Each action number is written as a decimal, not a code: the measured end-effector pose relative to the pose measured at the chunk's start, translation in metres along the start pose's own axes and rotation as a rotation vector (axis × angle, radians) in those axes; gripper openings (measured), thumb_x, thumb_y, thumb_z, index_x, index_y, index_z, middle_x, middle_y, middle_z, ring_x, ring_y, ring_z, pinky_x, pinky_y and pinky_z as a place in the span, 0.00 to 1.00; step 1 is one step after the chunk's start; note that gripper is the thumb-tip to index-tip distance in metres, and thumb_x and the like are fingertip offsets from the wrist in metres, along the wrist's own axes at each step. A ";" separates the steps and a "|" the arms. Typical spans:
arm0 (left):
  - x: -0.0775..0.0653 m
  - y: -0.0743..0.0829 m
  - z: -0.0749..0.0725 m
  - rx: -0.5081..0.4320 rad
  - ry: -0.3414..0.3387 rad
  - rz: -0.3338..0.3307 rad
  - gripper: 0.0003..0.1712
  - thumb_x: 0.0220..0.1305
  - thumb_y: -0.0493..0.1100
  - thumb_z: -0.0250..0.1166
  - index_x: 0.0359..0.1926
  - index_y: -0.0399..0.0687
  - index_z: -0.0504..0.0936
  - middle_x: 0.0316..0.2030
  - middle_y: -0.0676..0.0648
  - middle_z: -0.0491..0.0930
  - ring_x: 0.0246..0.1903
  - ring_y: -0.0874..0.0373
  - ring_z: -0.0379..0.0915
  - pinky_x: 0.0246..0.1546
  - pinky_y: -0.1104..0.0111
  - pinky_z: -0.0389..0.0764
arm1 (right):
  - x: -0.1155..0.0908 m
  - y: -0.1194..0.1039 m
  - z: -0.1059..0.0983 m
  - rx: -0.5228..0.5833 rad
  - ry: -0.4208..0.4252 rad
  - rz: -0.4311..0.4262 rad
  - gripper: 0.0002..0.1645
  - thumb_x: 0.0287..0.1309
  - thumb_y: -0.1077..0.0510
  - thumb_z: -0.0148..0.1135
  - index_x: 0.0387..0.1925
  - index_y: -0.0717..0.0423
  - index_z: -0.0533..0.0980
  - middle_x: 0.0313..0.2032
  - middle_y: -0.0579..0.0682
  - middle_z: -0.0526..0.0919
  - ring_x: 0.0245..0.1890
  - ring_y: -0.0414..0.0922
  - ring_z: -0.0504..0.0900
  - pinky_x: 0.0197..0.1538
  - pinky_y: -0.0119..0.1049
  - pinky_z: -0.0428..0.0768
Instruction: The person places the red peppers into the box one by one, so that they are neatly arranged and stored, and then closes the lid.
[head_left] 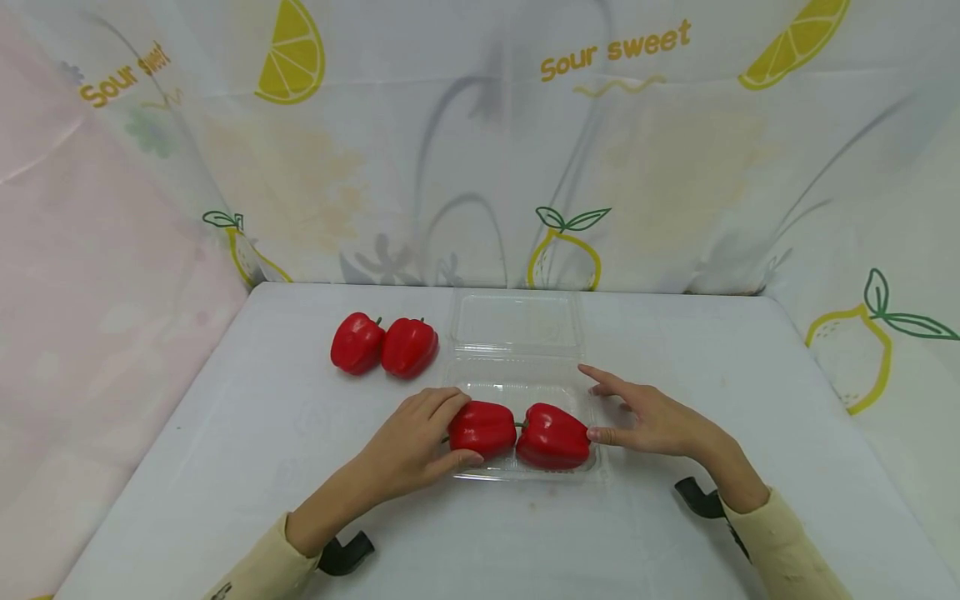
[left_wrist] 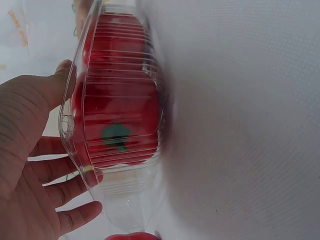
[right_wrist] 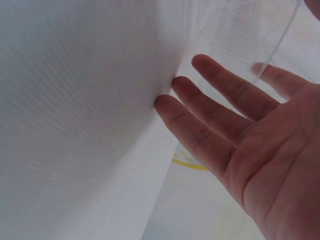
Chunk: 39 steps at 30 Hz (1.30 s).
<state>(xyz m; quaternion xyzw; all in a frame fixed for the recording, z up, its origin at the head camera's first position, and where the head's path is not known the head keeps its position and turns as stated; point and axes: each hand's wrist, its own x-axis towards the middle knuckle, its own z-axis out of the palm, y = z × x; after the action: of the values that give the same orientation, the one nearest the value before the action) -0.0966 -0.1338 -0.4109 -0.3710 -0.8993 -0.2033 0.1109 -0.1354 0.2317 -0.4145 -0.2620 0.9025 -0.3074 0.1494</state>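
Note:
A clear plastic clamshell box [head_left: 525, 372] lies unfolded, its lid [head_left: 517, 321] toward the back. Two red bell peppers sit side by side in its front half. My left hand [head_left: 417, 442] holds the left bell pepper [head_left: 483, 429], thumb at its front and fingers over its back. Through the ribbed wall in the left wrist view, a pepper's green stem [left_wrist: 116, 136] shows. The right hand [head_left: 652, 417] is at the box's right edge, thumb tip by the right bell pepper [head_left: 553, 437]. In the right wrist view its fingers [right_wrist: 215, 127] are spread and nearly straight.
Two more red peppers, a left one [head_left: 357, 343] and a right one [head_left: 409, 347], lie together left of the lid. A white cloth covers the table [head_left: 720, 367]. Lemon-printed curtains [head_left: 637, 167] stand behind and at the sides. Black curved pieces [head_left: 347, 554] hang under both wrists.

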 end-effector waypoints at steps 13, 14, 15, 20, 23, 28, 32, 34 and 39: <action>-0.002 -0.010 -0.012 -0.005 0.069 0.012 0.40 0.51 0.53 0.77 0.60 0.39 0.75 0.54 0.44 0.76 0.56 0.51 0.72 0.55 0.56 0.77 | 0.000 0.000 0.000 -0.002 -0.002 -0.002 0.53 0.56 0.36 0.66 0.76 0.46 0.53 0.59 0.57 0.76 0.60 0.58 0.73 0.55 0.60 0.76; -0.002 -0.011 -0.014 -0.003 0.077 0.010 0.40 0.50 0.53 0.77 0.60 0.39 0.75 0.54 0.44 0.76 0.55 0.50 0.72 0.54 0.55 0.77 | 0.000 0.000 0.000 -0.001 -0.002 -0.002 0.53 0.56 0.36 0.66 0.76 0.46 0.53 0.60 0.57 0.76 0.60 0.58 0.73 0.55 0.60 0.76; -0.002 -0.013 -0.015 -0.001 0.085 0.008 0.40 0.50 0.53 0.77 0.60 0.39 0.75 0.54 0.44 0.76 0.55 0.50 0.72 0.54 0.55 0.78 | 0.000 0.000 0.000 0.000 -0.002 -0.001 0.53 0.56 0.36 0.66 0.76 0.46 0.53 0.60 0.57 0.76 0.60 0.58 0.73 0.55 0.60 0.76; -0.006 -0.022 -0.021 0.000 0.105 -0.029 0.41 0.49 0.52 0.78 0.61 0.40 0.73 0.56 0.43 0.75 0.57 0.49 0.71 0.53 0.54 0.78 | 0.000 0.000 0.000 0.005 -0.001 -0.003 0.53 0.56 0.37 0.66 0.76 0.46 0.53 0.59 0.57 0.76 0.60 0.58 0.73 0.55 0.60 0.76; -0.008 -0.028 -0.024 -0.002 0.115 -0.053 0.43 0.47 0.51 0.80 0.61 0.39 0.73 0.57 0.42 0.75 0.57 0.48 0.71 0.53 0.53 0.78 | 0.000 0.000 0.000 0.002 0.001 -0.007 0.53 0.56 0.37 0.67 0.76 0.45 0.53 0.59 0.57 0.76 0.60 0.57 0.74 0.55 0.59 0.76; -0.011 -0.040 -0.027 0.016 0.148 -0.060 0.42 0.45 0.48 0.81 0.60 0.37 0.74 0.55 0.41 0.75 0.56 0.47 0.71 0.52 0.53 0.79 | 0.000 0.000 0.000 0.004 0.001 -0.004 0.53 0.56 0.37 0.67 0.76 0.44 0.53 0.60 0.57 0.76 0.60 0.57 0.74 0.55 0.59 0.76; -0.012 -0.049 -0.030 0.031 0.179 -0.064 0.42 0.43 0.46 0.82 0.58 0.36 0.75 0.54 0.41 0.76 0.55 0.47 0.71 0.50 0.53 0.80 | 0.000 0.000 0.000 0.003 -0.001 -0.004 0.53 0.56 0.36 0.66 0.76 0.45 0.53 0.59 0.56 0.76 0.60 0.57 0.74 0.55 0.59 0.76; -0.012 -0.054 -0.032 0.040 0.191 -0.061 0.42 0.42 0.46 0.83 0.58 0.36 0.75 0.54 0.40 0.76 0.55 0.46 0.71 0.50 0.53 0.80 | 0.000 0.001 0.000 0.001 0.000 -0.007 0.53 0.56 0.36 0.66 0.76 0.46 0.53 0.59 0.56 0.76 0.59 0.57 0.74 0.55 0.59 0.76; -0.012 -0.067 -0.039 0.072 0.212 -0.049 0.41 0.42 0.45 0.83 0.57 0.35 0.76 0.55 0.40 0.76 0.56 0.46 0.71 0.50 0.51 0.80 | -0.001 0.001 0.000 0.003 0.000 -0.010 0.53 0.56 0.36 0.66 0.76 0.45 0.53 0.59 0.55 0.76 0.59 0.56 0.74 0.55 0.59 0.76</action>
<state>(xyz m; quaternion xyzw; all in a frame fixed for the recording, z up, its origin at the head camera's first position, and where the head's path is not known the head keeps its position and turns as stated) -0.1340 -0.2012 -0.3995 -0.3212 -0.8980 -0.2118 0.2134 -0.1351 0.2328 -0.4148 -0.2663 0.9008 -0.3093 0.1484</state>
